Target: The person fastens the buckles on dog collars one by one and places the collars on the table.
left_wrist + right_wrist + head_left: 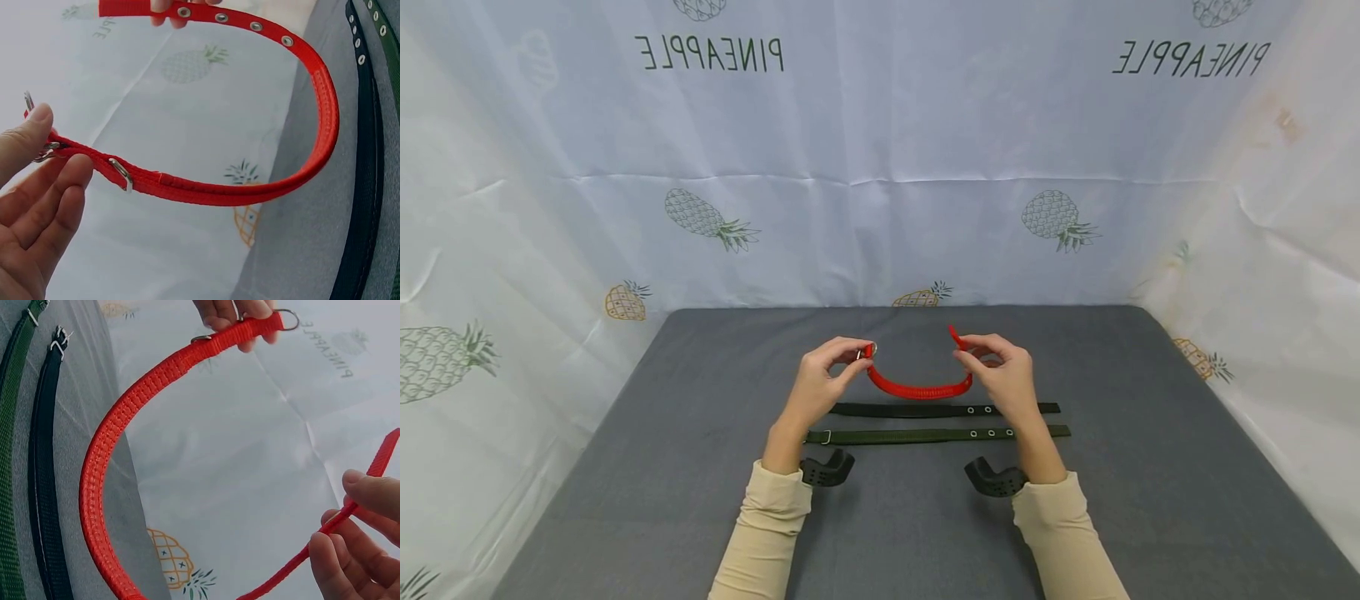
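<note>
Here's the left hand, thumb and fingertips pinching the buckle end of a red collar, metal fittings right at the grip, and a silver loop sits on the strap just beyond the fingers. Across from it, the right hand has thumb and fingers pinched on the eyelet end, the tip poking up past the grip. Between the two hands the red collar sags in one smooth curve, held up off the table, metal eyelets showing near the right-hand end. Nearer the body, a black collar lies straight across the grey table, and a green collar runs alongside it, closer still; the right forearm passes over both. Dark wrist mounts sit by the cuffs, and behind everything hangs a white pineapple-print curtain.
</note>
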`<move>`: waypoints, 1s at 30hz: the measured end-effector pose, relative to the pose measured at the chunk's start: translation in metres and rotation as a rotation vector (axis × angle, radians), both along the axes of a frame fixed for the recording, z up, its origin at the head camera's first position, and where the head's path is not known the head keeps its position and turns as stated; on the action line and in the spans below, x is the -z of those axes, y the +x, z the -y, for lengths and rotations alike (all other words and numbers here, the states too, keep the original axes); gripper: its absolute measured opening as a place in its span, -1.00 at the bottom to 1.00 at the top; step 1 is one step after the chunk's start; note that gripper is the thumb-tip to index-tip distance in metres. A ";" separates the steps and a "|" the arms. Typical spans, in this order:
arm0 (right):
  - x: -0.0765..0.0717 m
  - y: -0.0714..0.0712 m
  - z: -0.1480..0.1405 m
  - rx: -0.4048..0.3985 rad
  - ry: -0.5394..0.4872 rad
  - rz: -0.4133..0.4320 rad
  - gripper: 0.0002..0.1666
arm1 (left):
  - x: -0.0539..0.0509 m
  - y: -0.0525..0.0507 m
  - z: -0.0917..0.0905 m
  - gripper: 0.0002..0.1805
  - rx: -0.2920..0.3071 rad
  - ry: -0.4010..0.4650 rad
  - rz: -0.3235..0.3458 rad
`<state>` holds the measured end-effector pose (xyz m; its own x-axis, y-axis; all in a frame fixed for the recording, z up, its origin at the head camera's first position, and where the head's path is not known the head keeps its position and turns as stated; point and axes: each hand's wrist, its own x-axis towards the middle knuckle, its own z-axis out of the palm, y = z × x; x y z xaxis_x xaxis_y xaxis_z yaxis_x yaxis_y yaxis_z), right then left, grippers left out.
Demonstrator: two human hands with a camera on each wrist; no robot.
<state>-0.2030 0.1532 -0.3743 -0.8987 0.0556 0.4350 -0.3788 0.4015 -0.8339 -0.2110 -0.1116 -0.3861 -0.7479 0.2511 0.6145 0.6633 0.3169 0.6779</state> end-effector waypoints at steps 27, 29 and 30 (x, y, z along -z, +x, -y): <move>-0.002 0.008 0.021 -0.103 -0.003 -0.026 -0.75 | -0.001 0.003 -0.015 -0.75 0.019 -0.002 -0.029; -0.001 0.008 0.022 -0.117 -0.021 -0.026 -0.75 | -0.001 0.004 -0.015 -0.75 0.019 -0.002 -0.022; -0.001 0.008 0.022 -0.125 -0.030 -0.029 -0.75 | -0.002 0.005 -0.016 -0.75 0.019 -0.003 -0.018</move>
<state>-0.1951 0.1310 -0.3731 -0.8866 -0.0425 0.4606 -0.4483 0.3247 -0.8329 -0.2063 -0.0960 -0.3845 -0.7321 0.2671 0.6266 0.6810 0.3064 0.6651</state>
